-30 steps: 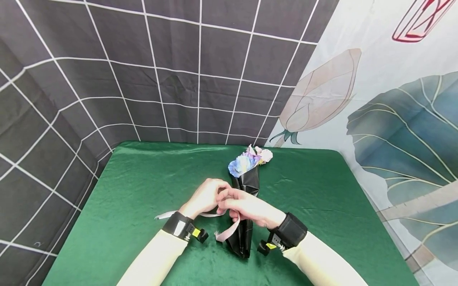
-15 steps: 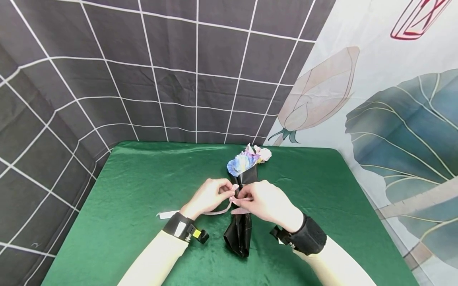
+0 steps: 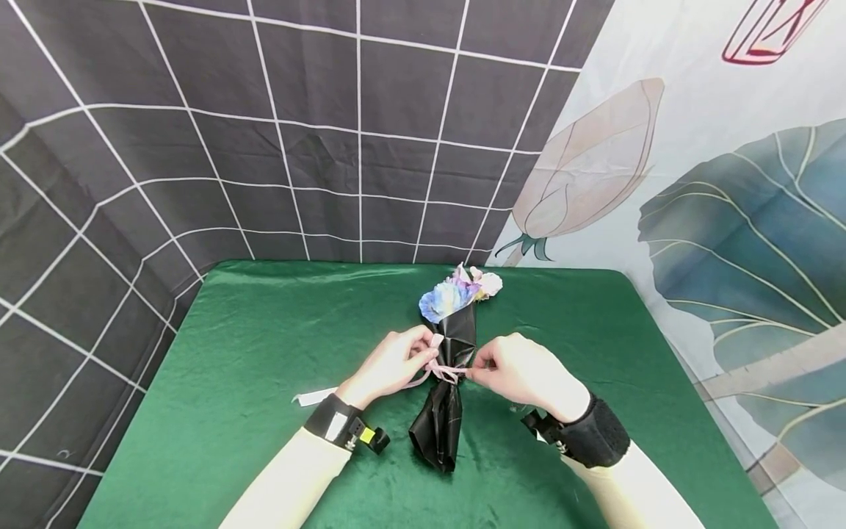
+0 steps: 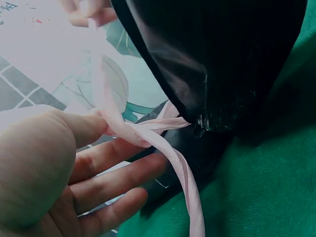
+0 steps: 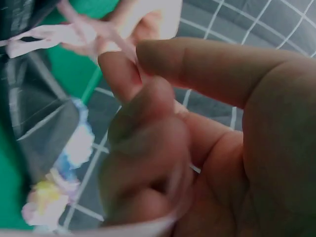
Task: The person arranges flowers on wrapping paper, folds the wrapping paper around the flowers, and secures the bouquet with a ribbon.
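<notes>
Landmark: black-wrapped bouquet (image 3: 444,382), lying mid green tablecloth (image 3: 251,353), flowers at far end. Just left of its waist, left hand (image 3: 390,365) pinches pink ribbon (image 3: 441,369), w/ loose tail trailing further left. Ribbon circles wrap's waist. Just right, right hand (image 3: 522,371) pinches other ribbon end btwn thumb & forefinger.

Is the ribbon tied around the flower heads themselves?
No, the pink ribbon circles the black wrapper well below the flowers.
</notes>
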Demonstrator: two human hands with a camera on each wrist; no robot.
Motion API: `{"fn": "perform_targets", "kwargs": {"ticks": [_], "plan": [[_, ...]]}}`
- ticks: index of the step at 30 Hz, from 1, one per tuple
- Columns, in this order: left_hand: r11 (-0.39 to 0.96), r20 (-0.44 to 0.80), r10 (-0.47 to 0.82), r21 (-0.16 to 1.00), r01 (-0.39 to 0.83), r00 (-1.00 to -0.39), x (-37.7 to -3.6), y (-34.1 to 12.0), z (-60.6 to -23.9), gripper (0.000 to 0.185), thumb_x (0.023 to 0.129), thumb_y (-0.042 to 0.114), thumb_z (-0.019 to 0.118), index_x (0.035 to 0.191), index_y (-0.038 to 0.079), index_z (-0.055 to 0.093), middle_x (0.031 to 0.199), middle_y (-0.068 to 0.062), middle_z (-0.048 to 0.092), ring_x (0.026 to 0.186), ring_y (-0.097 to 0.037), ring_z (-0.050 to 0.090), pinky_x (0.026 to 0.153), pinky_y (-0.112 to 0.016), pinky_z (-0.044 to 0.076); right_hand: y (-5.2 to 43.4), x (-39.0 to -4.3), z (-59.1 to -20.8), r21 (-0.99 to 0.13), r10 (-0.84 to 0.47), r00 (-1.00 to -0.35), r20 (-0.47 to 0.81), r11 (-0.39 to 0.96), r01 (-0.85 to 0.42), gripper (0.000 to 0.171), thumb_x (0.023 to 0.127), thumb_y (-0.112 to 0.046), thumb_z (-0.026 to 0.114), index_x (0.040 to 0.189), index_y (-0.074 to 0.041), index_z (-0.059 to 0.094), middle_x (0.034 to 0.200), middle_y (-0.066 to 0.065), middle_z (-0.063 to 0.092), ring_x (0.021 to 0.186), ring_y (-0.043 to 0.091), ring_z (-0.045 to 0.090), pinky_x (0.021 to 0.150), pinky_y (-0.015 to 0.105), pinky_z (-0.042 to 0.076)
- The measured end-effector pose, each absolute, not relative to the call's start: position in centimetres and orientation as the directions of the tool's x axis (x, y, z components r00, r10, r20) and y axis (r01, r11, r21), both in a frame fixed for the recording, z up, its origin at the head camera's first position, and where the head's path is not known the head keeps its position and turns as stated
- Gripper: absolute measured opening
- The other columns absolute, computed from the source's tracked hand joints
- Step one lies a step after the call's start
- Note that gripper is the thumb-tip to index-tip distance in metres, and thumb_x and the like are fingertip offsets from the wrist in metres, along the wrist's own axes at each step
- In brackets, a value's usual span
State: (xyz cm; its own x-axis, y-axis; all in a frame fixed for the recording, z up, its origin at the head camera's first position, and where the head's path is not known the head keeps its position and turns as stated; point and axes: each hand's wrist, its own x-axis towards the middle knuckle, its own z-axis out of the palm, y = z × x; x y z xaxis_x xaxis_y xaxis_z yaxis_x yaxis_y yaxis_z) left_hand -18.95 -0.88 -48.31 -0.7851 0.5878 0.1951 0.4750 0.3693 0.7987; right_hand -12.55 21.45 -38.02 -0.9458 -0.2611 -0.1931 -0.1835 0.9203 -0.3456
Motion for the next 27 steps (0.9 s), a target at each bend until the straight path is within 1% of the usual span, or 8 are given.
{"fn": "perform_targets", "kwargs": {"ticks": [2, 5, 9, 11, 14, 17, 22, 27], "plan": [[0.358, 0.194, 0.593, 0.806, 0.472, -0.781, -18.8, -0.7, -48.3, 0.007, 0.101, 0.025, 0.062, 0.103, 0.019, 0.064, 0.087, 0.007, 0.076, 0.075, -0.004, 0.071, 0.071, -0.022, 0.052, 21.9, -12.6, -39.0, -0.331, -0.232, -0.948, -0.216, 0.931, -0.152, 0.019, 0.091, -0.033, 0.072, 0.072, -0.033, 0.072, 0.062, -0.014, 0.06, 0.052, 0.007, 0.051, 0.05, 0.028, 0.039], [0.34, 0.189, 0.603, 0.818, 0.464, -0.775, -18.7, -0.6, -48.3, 0.008, 0.102, 0.025, 0.061, 0.105, 0.018, 0.063, 0.089, 0.004, 0.075, 0.078, -0.002, 0.069, 0.07, -0.021, 0.053, 22.2, -12.4, -40.8, -0.281, -0.202, -0.962, -0.184, 0.949, -0.145, 0.01, 0.09, -0.034, 0.074, 0.089, -0.026, 0.078, 0.078, -0.007, 0.071, 0.067, 0.012, 0.062, 0.059, 0.034, 0.049], [0.315, 0.192, 0.615, 0.829, 0.462, -0.765, -18.5, -0.4, -48.4, 0.008, 0.102, 0.024, 0.06, 0.105, 0.017, 0.063, 0.089, 0.002, 0.075, 0.083, -0.004, 0.071, 0.07, -0.021, 0.054, 22.2, -11.9, -43.2, -0.261, -0.228, -0.973, -0.044, 0.943, -0.209, 0.029, 0.084, -0.038, 0.08, 0.108, -0.023, 0.076, 0.105, -0.001, 0.075, 0.095, 0.018, 0.071, 0.076, 0.042, 0.057], [0.302, 0.197, 0.618, 0.834, 0.461, -0.761, -18.5, -0.3, -48.4, 0.007, 0.102, 0.024, 0.06, 0.105, 0.018, 0.063, 0.088, 0.002, 0.074, 0.082, -0.006, 0.072, 0.068, -0.022, 0.054, 22.1, -11.6, -44.0, -0.287, -0.259, -0.965, 0.026, 0.923, -0.256, 0.029, 0.081, -0.037, 0.083, 0.106, -0.025, 0.075, 0.106, -0.003, 0.074, 0.097, 0.019, 0.071, 0.077, 0.041, 0.057], [0.284, 0.199, 0.617, 0.846, 0.451, -0.761, -18.5, -0.2, -48.4, 0.007, 0.102, 0.024, 0.061, 0.105, 0.018, 0.063, 0.088, 0.001, 0.073, 0.082, -0.007, 0.072, 0.067, -0.021, 0.055, 21.8, -11.3, -44.8, -0.305, -0.294, -0.949, 0.11, 0.899, -0.314, 0.024, 0.079, -0.036, 0.085, 0.098, -0.026, 0.075, 0.099, -0.006, 0.073, 0.093, 0.017, 0.07, 0.075, 0.037, 0.056], [0.269, 0.194, 0.615, 0.86, 0.434, -0.764, -18.5, -0.1, -48.3, 0.007, 0.102, 0.023, 0.061, 0.105, 0.017, 0.063, 0.09, 0.001, 0.073, 0.085, -0.008, 0.073, 0.068, -0.022, 0.056, 21.7, -11.3, -45.5, -0.306, -0.295, -0.945, 0.144, 0.895, -0.325, 0.019, 0.08, -0.035, 0.085, 0.094, -0.026, 0.075, 0.094, -0.005, 0.072, 0.09, 0.017, 0.069, 0.075, 0.038, 0.056], [0.255, 0.188, 0.611, 0.873, 0.415, -0.769, -18.3, 0.1, -48.3, 0.007, 0.101, 0.023, 0.062, 0.104, 0.017, 0.064, 0.089, 0.001, 0.073, 0.087, -0.008, 0.074, 0.07, -0.021, 0.057, 21.8, -11.4, -46.5, -0.36, -0.273, -0.959, 0.081, 0.889, -0.284, 0.011, 0.085, -0.033, 0.081, 0.091, -0.025, 0.076, 0.092, -0.005, 0.073, 0.089, 0.018, 0.069, 0.077, 0.038, 0.056], [0.247, 0.198, 0.606, 0.874, 0.419, -0.77, -18.2, 0.1, -48.5, 0.006, 0.101, 0.022, 0.062, 0.103, 0.017, 0.064, 0.09, 0.001, 0.073, 0.088, -0.008, 0.075, 0.07, -0.021, 0.057, 22.0, -11.8, -47.1, -0.478, -0.295, -0.955, -0.012, 0.841, -0.253, 0.004, 0.091, -0.027, 0.075, 0.087, -0.025, 0.074, 0.087, -0.011, 0.071, 0.085, 0.013, 0.069, 0.075, 0.03, 0.053]]}}
